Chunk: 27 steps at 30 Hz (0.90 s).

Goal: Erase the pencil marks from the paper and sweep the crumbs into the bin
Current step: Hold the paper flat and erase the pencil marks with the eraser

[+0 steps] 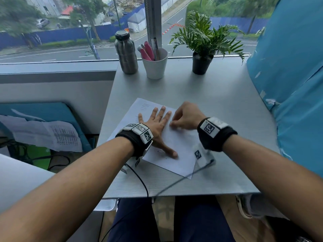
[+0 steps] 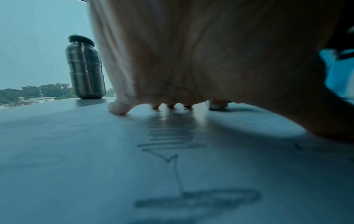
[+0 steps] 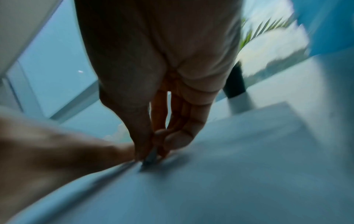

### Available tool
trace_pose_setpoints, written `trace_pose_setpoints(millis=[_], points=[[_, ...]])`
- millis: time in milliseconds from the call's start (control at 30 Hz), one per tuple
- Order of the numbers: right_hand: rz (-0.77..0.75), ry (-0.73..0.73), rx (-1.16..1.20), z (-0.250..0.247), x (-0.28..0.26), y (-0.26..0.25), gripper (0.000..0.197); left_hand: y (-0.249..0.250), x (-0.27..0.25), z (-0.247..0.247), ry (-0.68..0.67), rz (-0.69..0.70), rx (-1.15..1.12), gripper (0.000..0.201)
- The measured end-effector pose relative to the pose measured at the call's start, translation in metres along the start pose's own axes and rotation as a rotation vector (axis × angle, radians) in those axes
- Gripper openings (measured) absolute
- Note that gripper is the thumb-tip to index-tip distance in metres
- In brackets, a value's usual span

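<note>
I saw the pale grey rectangular worktop [image 1: 218,105] against the window, and on its near half the white sheet of paper [image 1: 176,145] lay skewed, one corner pointing toward me. At the far edge stood a green fern in a black pot [image 1: 201,62], a ribbed steel bottle with a dark cap [image 1: 126,55] and a white cup of pens [image 1: 155,64] between them. My left hand [image 1: 157,124] lay flat on the paper with its fingers spread and straight, the thumb pressing near some dark specks. From the left wrist view, grey pencil marks [image 2: 172,151] ran across the sheet under that palm. My right hand [image 1: 185,117] was curled just beside the left fingers, its fingertips [image 3: 145,151] pinching a small grey eraser [image 3: 151,157] down on the paper; that view was blurred, so I took it for an eraser only by shape.
</note>
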State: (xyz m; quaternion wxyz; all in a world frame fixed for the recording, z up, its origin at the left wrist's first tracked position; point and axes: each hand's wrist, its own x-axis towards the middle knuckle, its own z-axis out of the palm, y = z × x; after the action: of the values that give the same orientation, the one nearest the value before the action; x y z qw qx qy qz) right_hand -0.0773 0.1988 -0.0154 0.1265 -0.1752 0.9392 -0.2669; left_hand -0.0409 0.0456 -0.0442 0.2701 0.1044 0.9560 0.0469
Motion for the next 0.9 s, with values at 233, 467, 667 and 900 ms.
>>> trace_pose_setpoints(millis=[233, 467, 667, 900], points=[[-0.008, -0.011, -0.005, 0.007, -0.003, -0.006, 0.011, -0.001, 0.001, 0.000, -0.002, 0.009, -0.010, 0.163], [-0.015, -0.027, -0.002, 0.007, -0.003, -0.007, 0.009, -0.002, 0.002, 0.001, 0.017, 0.012, -0.011, 0.163], [-0.058, -0.013, -0.002, 0.015, -0.009, -0.013, 0.013, -0.002, 0.002, 0.002, 0.042, 0.016, -0.022, 0.163], [-0.094, -0.053, -0.022, 0.015, -0.013, -0.012, 0.006, 0.000, 0.000, 0.003, 0.041, 0.001, -0.032, 0.165]])
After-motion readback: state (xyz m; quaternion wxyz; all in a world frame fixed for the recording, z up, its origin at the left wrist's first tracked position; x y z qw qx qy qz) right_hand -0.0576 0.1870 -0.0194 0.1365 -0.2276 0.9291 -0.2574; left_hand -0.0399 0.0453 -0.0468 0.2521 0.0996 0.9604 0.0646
